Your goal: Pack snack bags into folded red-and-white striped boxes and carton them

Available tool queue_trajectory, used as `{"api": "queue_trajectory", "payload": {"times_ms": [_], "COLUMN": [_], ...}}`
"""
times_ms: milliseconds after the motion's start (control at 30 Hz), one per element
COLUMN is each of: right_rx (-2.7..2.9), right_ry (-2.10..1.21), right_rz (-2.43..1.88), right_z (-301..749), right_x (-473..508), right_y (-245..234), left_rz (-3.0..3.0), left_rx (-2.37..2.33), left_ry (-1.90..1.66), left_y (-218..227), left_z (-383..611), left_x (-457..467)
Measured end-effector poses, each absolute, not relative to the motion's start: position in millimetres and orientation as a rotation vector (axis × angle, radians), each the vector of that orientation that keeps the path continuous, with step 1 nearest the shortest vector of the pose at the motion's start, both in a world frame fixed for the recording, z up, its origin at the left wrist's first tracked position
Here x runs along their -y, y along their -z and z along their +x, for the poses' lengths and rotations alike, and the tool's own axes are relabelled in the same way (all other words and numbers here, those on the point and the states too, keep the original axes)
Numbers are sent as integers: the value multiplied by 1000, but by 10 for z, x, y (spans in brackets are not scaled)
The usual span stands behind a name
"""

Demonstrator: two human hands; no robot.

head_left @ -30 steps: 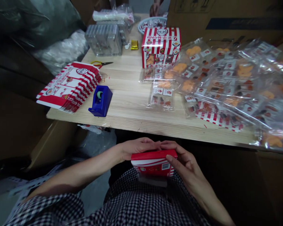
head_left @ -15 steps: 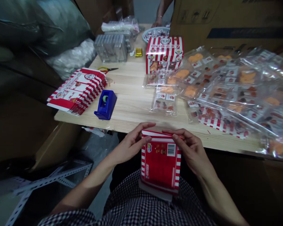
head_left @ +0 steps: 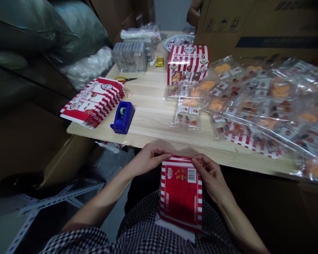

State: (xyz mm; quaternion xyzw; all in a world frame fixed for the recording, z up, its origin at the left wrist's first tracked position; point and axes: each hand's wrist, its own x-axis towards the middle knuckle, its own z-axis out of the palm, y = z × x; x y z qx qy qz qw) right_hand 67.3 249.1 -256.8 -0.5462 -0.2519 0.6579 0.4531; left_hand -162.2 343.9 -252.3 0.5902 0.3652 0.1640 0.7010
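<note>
A red and white striped cardboard box (head_left: 178,194) rests against my lap, its barcode side facing up and a white flap showing at its lower end. My left hand (head_left: 151,158) pinches its top left edge, thumb on the near face and fingers behind. At the top right corner, my right hand (head_left: 208,173) grips the same edge with the thumb in front. The far side of the box is hidden.
On the table (head_left: 145,116) lie a stack of flattened striped boxes (head_left: 95,98), a blue tape dispenser (head_left: 123,118) and scissors (head_left: 125,79). A made-up box (head_left: 188,63) stands by clear packs (head_left: 254,95). Behind are plastic cases (head_left: 129,56), a bowl (head_left: 166,45) and a carton (head_left: 228,21).
The box's top edge has closed down flatter, and both hands have moved slightly lower with it. At the back, the other person's hand has drawn away from the bowl. The view has shifted slightly.
</note>
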Motion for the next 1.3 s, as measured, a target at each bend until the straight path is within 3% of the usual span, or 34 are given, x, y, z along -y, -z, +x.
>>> {"api": "queue_trajectory", "payload": {"times_ms": [300, 567, 800, 1067, 1300], "right_rx": [694, 802, 1035, 1230, 1049], "right_ry": [-1498, -1748, -1409, -1448, -1581], "right_rz": [-1403, -1214, -1362, -1305, -1357], "right_z": [692, 835, 779, 723, 763], "right_x": [-2325, -2569, -2786, -2742, -2683], "right_y": [2784, 2484, 2253, 2359, 2585], "left_rz": [1613, 1145, 1189, 1155, 1288], "left_rx": [-874, -958, -890, -848, -953], "left_ry": [-507, -610, -631, -537, -675], "left_y": [2541, 2495, 2228, 2501, 2669], "left_z": [-1674, -1600, -1710, -1780, -1779], "left_x": [-3066, -3075, -3427, -3422, -3245]}}
